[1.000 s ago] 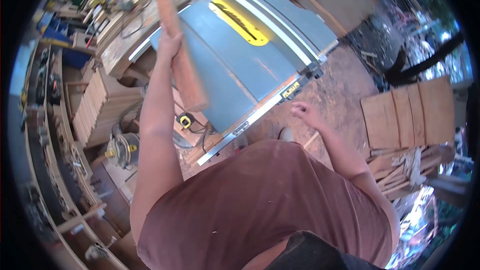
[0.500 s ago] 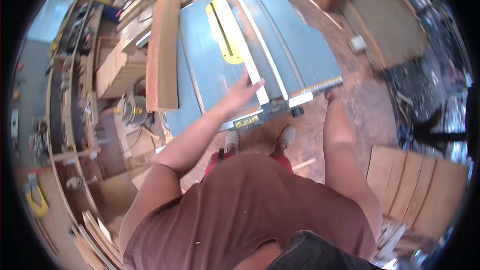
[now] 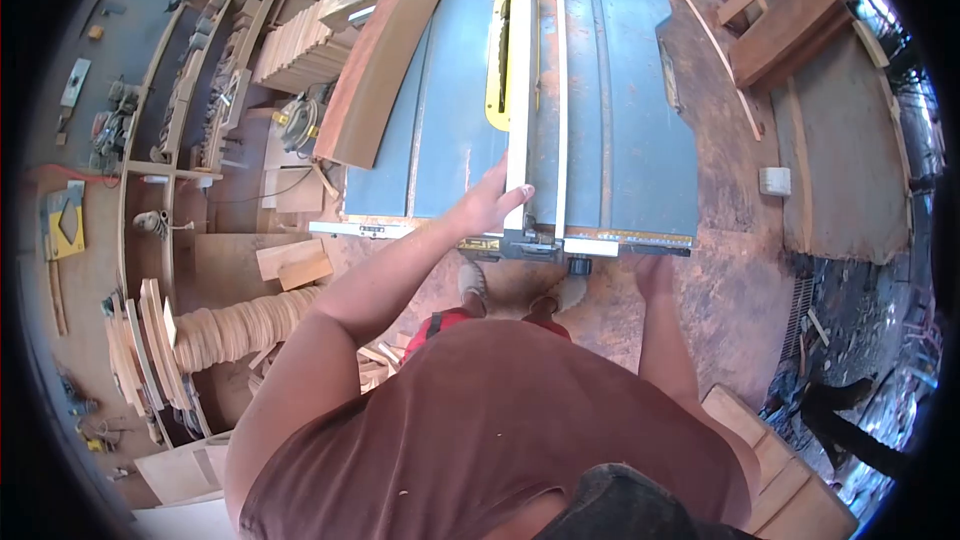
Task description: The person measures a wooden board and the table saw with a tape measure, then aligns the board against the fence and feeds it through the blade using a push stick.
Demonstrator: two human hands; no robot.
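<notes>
My left hand is at the near end of the white rip fence on a blue table saw. Its thumb lies over the top of the fence and the fingers bend down along the left side. Partly under the fence is the yellow throat plate with its dark slot. My right hand is low at the right end of the front rail; its fingers are hidden behind or under the rail. A black knob sits below the fence's near end.
A long thick wooden board lies along the saw's left side. Shelves with tools and wood pieces stand at left. A reddish timber piece and a white block are at right. Stacked wood rings lie lower left.
The view has turned, so the saw appears straighter. The fence has shifted left across the throat plate, with my left hand still on it. My right hand remains near the rail's right end.
</notes>
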